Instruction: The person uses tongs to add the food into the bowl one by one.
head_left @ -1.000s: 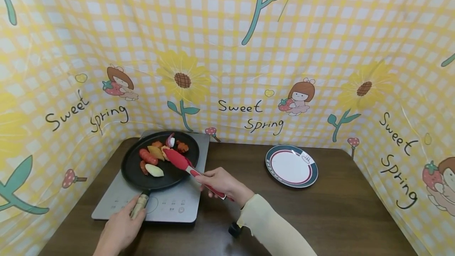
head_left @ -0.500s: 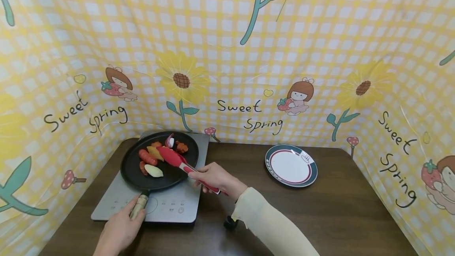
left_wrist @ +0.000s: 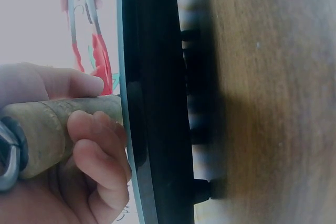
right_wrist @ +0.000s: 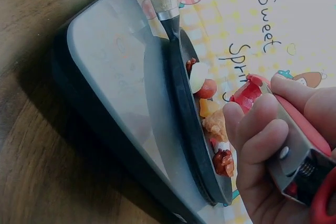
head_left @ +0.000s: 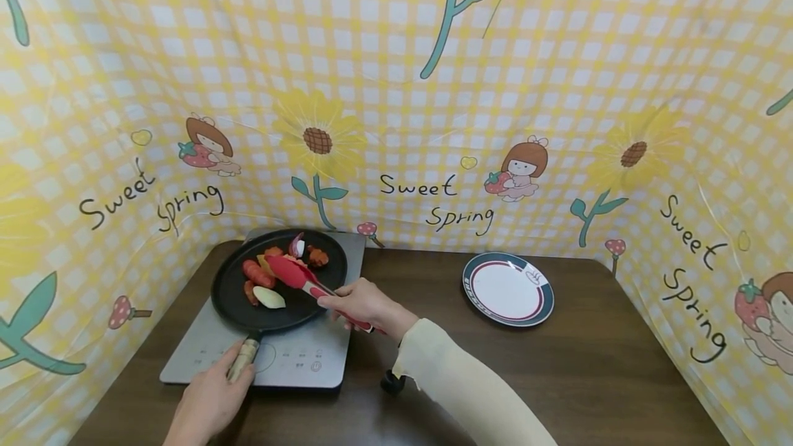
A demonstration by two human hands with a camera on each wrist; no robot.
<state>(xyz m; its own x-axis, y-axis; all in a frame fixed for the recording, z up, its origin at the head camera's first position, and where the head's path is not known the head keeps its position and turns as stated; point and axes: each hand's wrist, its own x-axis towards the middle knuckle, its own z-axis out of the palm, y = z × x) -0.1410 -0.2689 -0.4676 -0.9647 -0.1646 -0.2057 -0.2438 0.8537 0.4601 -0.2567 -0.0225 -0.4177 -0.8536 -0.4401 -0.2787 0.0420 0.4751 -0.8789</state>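
Note:
My left hand (head_left: 213, 391) grips the wooden handle (head_left: 244, 358) of a black frying pan (head_left: 232, 305), fingers curled round it in the left wrist view. The pan sits on a silver induction cooktop (head_left: 186, 356). In my right hand (head_left: 365, 305) is a pair of red-tipped tongs (head_left: 294, 274), its head over the food in the pan. Around the tong head lie a red sausage (head_left: 257, 272), a pale oval piece (head_left: 269, 297), a purple-and-white onion piece (head_left: 297, 246) and reddish-brown chunks (head_left: 318, 257). A yellow piece (head_left: 265, 265) is partly hidden beneath the tongs.
A white plate (head_left: 508, 291) with a dark green rim stands on the brown wooden table (head_left: 588, 363) to the right. A small black object (head_left: 392, 383) shows below the right sleeve. Yellow checked cloth (head_left: 403, 122) encloses the back and sides.
My right hand and the tongs have moved left across the pan, so the tong head now covers more of the yellow piece. The left hand and pan have stayed put.

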